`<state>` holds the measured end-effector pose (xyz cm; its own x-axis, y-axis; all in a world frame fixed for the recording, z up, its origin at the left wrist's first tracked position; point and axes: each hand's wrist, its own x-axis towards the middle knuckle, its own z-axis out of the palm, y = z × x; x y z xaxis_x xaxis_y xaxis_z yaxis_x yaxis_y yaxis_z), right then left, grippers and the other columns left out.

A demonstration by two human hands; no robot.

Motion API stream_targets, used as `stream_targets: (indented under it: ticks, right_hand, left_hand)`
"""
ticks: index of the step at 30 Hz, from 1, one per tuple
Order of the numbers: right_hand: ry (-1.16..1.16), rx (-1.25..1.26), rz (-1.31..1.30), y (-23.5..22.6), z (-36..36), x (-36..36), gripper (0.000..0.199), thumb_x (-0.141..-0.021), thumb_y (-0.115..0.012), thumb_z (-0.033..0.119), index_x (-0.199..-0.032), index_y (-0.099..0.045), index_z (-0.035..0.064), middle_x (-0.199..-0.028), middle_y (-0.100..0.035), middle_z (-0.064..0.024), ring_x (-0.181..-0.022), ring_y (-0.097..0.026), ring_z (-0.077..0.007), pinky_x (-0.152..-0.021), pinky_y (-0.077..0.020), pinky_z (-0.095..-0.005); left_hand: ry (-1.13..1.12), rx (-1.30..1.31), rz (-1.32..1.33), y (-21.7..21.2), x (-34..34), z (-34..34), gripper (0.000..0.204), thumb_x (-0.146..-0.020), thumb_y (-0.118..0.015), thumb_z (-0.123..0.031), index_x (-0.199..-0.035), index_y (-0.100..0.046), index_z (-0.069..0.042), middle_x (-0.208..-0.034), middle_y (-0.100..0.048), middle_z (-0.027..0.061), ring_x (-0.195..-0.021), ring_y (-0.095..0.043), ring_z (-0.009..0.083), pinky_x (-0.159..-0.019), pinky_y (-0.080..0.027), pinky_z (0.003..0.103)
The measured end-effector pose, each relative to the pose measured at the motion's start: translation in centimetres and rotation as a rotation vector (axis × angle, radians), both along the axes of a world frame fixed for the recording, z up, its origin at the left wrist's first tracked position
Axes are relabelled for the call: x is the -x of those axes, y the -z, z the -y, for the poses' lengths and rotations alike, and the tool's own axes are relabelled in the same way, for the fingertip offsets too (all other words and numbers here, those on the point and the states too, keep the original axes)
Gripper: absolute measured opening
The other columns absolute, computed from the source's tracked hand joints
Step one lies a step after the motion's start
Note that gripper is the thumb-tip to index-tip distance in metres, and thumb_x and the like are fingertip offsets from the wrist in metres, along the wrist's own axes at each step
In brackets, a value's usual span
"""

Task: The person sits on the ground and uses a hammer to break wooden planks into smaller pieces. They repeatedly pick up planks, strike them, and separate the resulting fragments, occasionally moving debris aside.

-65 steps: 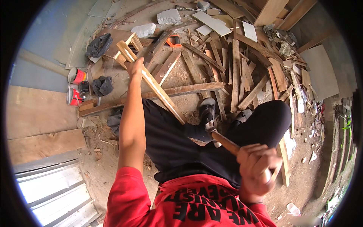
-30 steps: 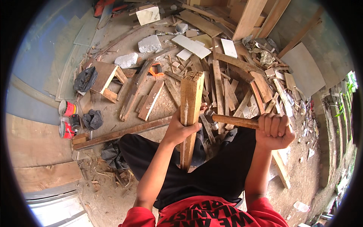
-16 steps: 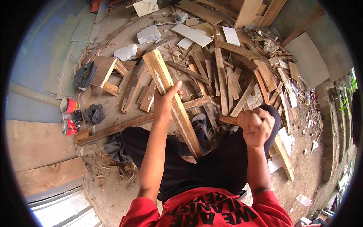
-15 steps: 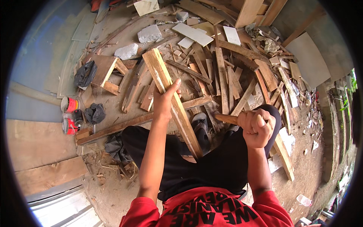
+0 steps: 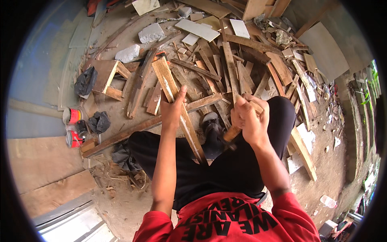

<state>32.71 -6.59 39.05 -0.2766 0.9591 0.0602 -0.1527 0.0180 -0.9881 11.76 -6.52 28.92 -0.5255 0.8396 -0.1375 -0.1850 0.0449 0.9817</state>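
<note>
My left hand point(image 5: 172, 111) is closed around a long wooden batten point(image 5: 189, 135) with a pale streak down its face. The batten slants from its raised far end to between my thighs. My right hand point(image 5: 252, 119) is a fist around a wooden-handled tool point(image 5: 232, 134), held over my right thigh beside the batten and apart from it. The tool's lower end looks dark and is blurred, so its kind cannot be made out. An orange and black object point(image 5: 160, 54) shows just past the batten's far end, mostly hidden.
Scrap wood point(image 5: 231, 68) lies heaped ahead, with concrete lumps point(image 5: 151, 33) and pale boards point(image 5: 201, 30) behind it. A long beam point(image 5: 121, 136) crosses the floor at my left. Red cans point(image 5: 72, 116) and black plastic bags point(image 5: 99, 122) sit by the left wall.
My right hand has swung left toward the batten, turning the tool so its dark end points down. The batten's far end has dropped slightly, uncovering the orange and black object.
</note>
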Motion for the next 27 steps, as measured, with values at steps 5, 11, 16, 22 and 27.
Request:
stream_targets:
  ticks: [5, 11, 16, 22, 27]
  right_hand:
    - [-0.094, -0.138, -0.455, 1.3, -0.2, -0.3, 0.038, -0.097, -0.050, 0.012, -0.061, -0.042, 0.0041, -0.051, -0.039, 0.0013, -0.046, -0.033, -0.0055, -0.044, -0.0245, -0.0258]
    - [-0.175, -0.186, -0.114, 0.7, 0.6, -0.1, 0.034, -0.098, -0.058, 0.018, -0.067, -0.055, 0.0042, -0.054, -0.047, 0.0050, -0.048, -0.041, -0.0024, -0.043, -0.0297, -0.0230]
    - [-0.243, 0.066, -0.057, 1.3, 2.3, 0.8, 0.036, -0.100, -0.057, 0.030, -0.075, -0.060, 0.0037, -0.055, -0.048, 0.0044, -0.045, -0.044, -0.0025, -0.039, -0.0323, -0.0223]
    - [-0.268, -0.027, -0.041, 2.7, 3.2, 3.4, 0.037, -0.100, -0.055, 0.021, -0.068, -0.054, 0.0040, -0.053, -0.045, 0.0047, -0.049, -0.038, -0.0026, -0.043, -0.0287, -0.0265]
    - [-0.247, -0.078, 0.049, 3.1, 3.1, 4.4, 0.039, -0.099, -0.057, 0.022, -0.066, -0.054, 0.0025, -0.050, -0.045, 0.0034, -0.048, -0.040, -0.0035, -0.042, -0.0295, -0.0275]
  left_hand:
    - [0.064, -0.064, 0.055, 1.0, -0.5, 0.9, 0.029, -0.088, -0.073, -0.024, -0.100, -0.060, -0.001, -0.084, -0.061, 0.0044, -0.071, -0.058, 0.0118, -0.062, -0.049, 0.027]
    - [-0.089, -0.009, 0.005, 1.1, 1.2, -0.3, 0.042, -0.089, -0.071, -0.036, -0.108, -0.055, -0.001, -0.086, -0.056, 0.0042, -0.071, -0.057, 0.0108, -0.062, -0.050, 0.026]
    - [-0.167, 0.073, -0.119, 1.1, 6.5, -3.4, 0.091, -0.089, -0.054, -0.067, -0.140, -0.033, 0.005, -0.127, -0.048, 0.0195, -0.116, -0.050, 0.0262, -0.100, -0.041, 0.041]
    - [-0.110, 0.006, -0.238, -4.0, 5.1, -3.8, 0.097, -0.090, -0.053, -0.066, -0.143, -0.027, 0.012, -0.142, -0.038, 0.0276, -0.132, -0.040, 0.0328, -0.110, -0.032, 0.040]
    - [-0.105, -0.077, -0.235, -3.5, 3.9, -4.4, 0.093, -0.090, -0.053, -0.064, -0.138, -0.031, 0.013, -0.135, -0.043, 0.0306, -0.126, -0.046, 0.0337, -0.107, -0.035, 0.039]
